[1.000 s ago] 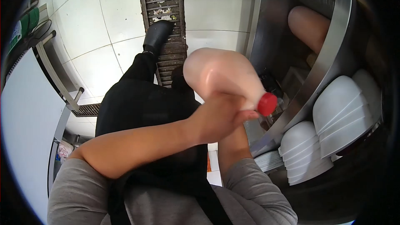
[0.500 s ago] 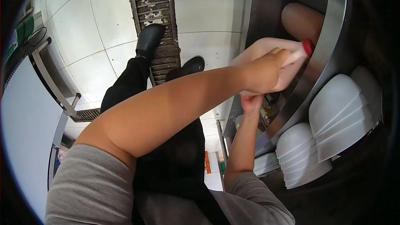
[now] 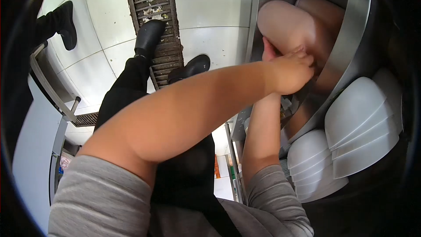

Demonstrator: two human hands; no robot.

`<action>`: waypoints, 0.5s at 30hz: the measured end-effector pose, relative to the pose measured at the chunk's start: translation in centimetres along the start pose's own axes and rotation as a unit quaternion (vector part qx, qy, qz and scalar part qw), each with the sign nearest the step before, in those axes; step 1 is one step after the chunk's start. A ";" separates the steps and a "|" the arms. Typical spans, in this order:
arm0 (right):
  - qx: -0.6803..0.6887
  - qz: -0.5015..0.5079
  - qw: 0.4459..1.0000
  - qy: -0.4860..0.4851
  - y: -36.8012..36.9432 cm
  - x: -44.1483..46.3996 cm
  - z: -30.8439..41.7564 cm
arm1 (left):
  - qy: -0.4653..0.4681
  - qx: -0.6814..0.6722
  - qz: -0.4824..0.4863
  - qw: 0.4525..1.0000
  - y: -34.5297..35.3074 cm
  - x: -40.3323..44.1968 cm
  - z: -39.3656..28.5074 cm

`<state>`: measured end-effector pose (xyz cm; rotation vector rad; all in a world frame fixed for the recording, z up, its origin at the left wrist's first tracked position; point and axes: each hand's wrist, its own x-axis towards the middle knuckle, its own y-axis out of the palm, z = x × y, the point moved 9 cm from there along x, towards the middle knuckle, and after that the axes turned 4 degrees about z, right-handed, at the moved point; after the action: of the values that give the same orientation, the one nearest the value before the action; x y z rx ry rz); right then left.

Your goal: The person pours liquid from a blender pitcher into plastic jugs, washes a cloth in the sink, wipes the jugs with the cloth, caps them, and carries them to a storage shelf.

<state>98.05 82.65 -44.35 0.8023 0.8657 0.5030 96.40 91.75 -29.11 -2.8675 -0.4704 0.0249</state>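
A pale pink jug (image 3: pixel 285 22) lies tilted inside the metal-walled compartment at the upper right, its base toward the top left. My left hand (image 3: pixel 293 72) is closed around its neck end, and the red cap is out of sight. Under my left wrist, my right hand (image 3: pixel 268 52) supports the jug's lower side; a finger or thumb shows against it, while the rest is mostly hidden. Right behind this jug is a second pinkish jug (image 3: pixel 323 9), partly covered by it.
Stacked white bowls (image 3: pixel 362 127) stand right of the compartment's metal rim (image 3: pixel 351 48). A dirty floor grate (image 3: pixel 153 0) runs past my black shoes. Another person's dark shoe (image 3: pixel 67 26) is at the upper left, above a white surface (image 3: pixel 37 136) with a rail.
Both hands have carried the jug up and right into the compartment, beside the second jug. Its red cap has gone from view. Another person's leg and shoe have appeared at the left.
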 end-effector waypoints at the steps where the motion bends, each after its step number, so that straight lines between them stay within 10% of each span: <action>1: 0.040 0.042 0.998 0.031 -0.6 0.3 -0.2 | -0.013 0.030 0.018 0.999 0.7 -0.4 0.1; 4: 0.128 0.101 0.981 0.105 -1.4 0.8 0.0 | -0.024 -0.102 -0.154 0.983 -4.7 -5.1 1.5; 6: 0.003 -0.287 0.948 -0.141 -4.6 0.8 3.7 | -0.071 0.035 -0.096 0.992 -5.7 -10.6 3.7; 12: 0.095 -0.131 0.986 -0.037 5.0 1.8 2.3 | -0.424 0.073 0.243 0.870 -7.1 -37.0 12.4; 15: 0.021 -0.113 0.990 -0.080 2.4 3.4 3.5 | -0.463 -0.027 0.009 0.886 -13.0 -41.4 13.2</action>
<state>102.65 84.97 -42.68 0.7610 0.8079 0.2181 52.37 93.63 -39.76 -2.7242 -0.5892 1.4348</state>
